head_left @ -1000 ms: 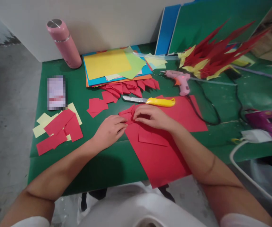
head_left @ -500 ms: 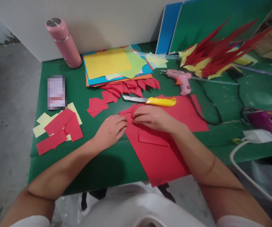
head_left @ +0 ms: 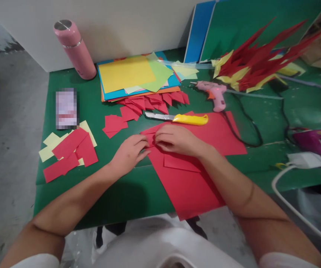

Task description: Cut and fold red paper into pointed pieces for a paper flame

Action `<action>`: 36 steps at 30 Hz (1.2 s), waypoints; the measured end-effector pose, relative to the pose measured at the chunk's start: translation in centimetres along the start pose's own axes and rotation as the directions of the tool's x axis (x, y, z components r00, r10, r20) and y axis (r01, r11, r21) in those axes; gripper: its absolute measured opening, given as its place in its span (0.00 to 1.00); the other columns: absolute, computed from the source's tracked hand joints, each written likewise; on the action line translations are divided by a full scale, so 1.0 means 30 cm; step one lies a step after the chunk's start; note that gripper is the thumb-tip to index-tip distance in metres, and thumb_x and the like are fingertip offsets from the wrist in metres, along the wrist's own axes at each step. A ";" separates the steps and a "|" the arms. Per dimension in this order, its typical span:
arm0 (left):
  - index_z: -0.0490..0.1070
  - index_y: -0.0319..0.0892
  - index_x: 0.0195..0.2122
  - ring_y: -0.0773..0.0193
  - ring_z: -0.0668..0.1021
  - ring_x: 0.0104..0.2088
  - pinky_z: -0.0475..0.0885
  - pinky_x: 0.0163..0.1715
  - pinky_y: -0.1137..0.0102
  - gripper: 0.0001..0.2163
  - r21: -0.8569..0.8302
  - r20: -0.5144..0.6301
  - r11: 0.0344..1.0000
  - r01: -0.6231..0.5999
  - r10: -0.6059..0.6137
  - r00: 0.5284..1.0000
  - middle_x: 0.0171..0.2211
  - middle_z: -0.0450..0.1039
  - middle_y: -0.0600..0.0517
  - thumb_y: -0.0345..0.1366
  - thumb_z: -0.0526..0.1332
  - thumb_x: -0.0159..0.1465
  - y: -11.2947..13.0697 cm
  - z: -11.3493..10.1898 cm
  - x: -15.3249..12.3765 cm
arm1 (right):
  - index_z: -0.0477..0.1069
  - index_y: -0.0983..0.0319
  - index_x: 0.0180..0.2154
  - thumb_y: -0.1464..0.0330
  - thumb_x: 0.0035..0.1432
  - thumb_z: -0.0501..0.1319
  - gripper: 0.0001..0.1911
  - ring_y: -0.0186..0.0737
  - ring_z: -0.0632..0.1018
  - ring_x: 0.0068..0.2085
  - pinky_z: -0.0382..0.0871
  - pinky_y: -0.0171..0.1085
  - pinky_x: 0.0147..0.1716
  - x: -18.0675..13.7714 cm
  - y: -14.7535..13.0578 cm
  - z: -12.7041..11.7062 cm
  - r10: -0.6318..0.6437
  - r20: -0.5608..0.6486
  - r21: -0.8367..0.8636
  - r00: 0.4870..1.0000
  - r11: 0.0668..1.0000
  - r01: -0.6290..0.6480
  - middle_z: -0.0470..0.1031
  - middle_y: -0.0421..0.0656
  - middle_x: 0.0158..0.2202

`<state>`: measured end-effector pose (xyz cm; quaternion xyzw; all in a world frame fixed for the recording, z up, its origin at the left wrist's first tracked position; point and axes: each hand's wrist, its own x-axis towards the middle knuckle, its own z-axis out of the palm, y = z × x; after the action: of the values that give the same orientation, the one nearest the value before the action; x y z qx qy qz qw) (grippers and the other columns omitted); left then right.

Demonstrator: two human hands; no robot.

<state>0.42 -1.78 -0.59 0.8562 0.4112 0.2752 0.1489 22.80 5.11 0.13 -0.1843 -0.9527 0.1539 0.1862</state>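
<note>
Between my hands is a small piece of red paper (head_left: pixel 151 139), held just above a large red sheet (head_left: pixel 190 197). My left hand (head_left: pixel 130 152) pinches its left end, the thumb a little apart below. My right hand (head_left: pixel 177 139) is closed on its right end, and those fingertips are partly hidden. A smaller red sheet (head_left: pixel 180 163) lies on the large one, under my right wrist. Just beyond my right hand rests a yellow-handled utility knife (head_left: pixel 190 119), blade out and pointing left.
Folded red paper pieces (head_left: pixel 149 101) lie by a stack of coloured paper (head_left: pixel 127 74). A pink glue gun (head_left: pixel 215 93) with its cord is at right, near a red and yellow paper flame (head_left: pixel 250 67). At left are a pink bottle (head_left: pixel 76 52), a phone (head_left: pixel 66 108) and paper scraps (head_left: pixel 71 149).
The small paper's raised point by my right fingers has gone down. My left thumb has moved apart from the fingers, and my right hand has shifted slightly left.
</note>
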 end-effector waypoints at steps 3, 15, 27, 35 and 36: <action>0.72 0.39 0.37 0.60 0.78 0.43 0.75 0.45 0.64 0.05 -0.002 -0.013 1.000 0.019 -0.019 1.000 0.41 0.76 0.47 0.34 0.60 0.69 -0.001 0.003 0.000 | 0.75 0.59 0.36 0.70 0.65 0.55 0.10 0.42 0.77 0.39 0.69 0.40 0.38 0.002 -0.010 0.005 0.014 0.001 0.017 1.000 1.000 -0.014 0.80 0.45 0.36; 0.72 0.39 0.35 0.61 0.78 0.42 0.74 0.45 0.64 0.07 -0.034 -0.003 0.998 0.043 -0.043 0.999 0.40 0.76 0.47 0.30 0.56 0.69 0.006 -0.003 0.009 | 0.78 0.58 0.37 0.63 0.67 0.59 0.10 0.42 0.78 0.39 0.70 0.40 0.39 -0.003 -0.006 -0.015 0.126 0.018 0.242 0.992 0.962 -0.127 0.80 0.45 0.37; 0.73 0.40 0.38 0.59 0.78 0.43 0.74 0.46 0.62 0.05 -0.017 -0.001 0.999 0.037 -0.037 0.999 0.41 0.76 0.47 0.33 0.59 0.69 -0.001 0.004 0.005 | 0.78 0.58 0.34 0.63 0.65 0.60 0.10 0.40 0.77 0.36 0.68 0.39 0.36 0.004 -0.008 -0.004 0.166 0.003 0.270 0.986 0.949 -0.161 0.79 0.44 0.34; 0.74 0.39 0.38 0.58 0.78 0.47 0.75 0.49 0.61 0.07 -0.005 -0.066 0.998 0.059 -0.059 0.996 0.47 0.75 0.44 0.35 0.58 0.70 0.001 0.004 0.005 | 0.77 0.59 0.33 0.64 0.64 0.61 0.09 0.41 0.77 0.36 0.68 0.39 0.36 0.015 -0.017 -0.009 0.221 0.026 0.345 0.975 0.913 -0.216 0.78 0.44 0.34; 0.74 0.39 0.38 0.59 0.78 0.46 0.75 0.49 0.61 0.08 0.002 -0.074 0.999 0.053 -0.053 0.996 0.46 0.76 0.44 0.35 0.57 0.71 0.000 0.004 0.005 | 0.77 0.59 0.32 0.64 0.64 0.61 0.09 0.41 0.77 0.37 0.68 0.39 0.37 0.016 -0.019 -0.009 0.234 0.028 0.349 0.972 0.909 -0.229 0.78 0.44 0.34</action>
<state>0.57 -1.67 -0.63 0.8345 0.4395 0.3018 0.1390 22.33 4.87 0.71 -0.2608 -0.8802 0.3404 0.2035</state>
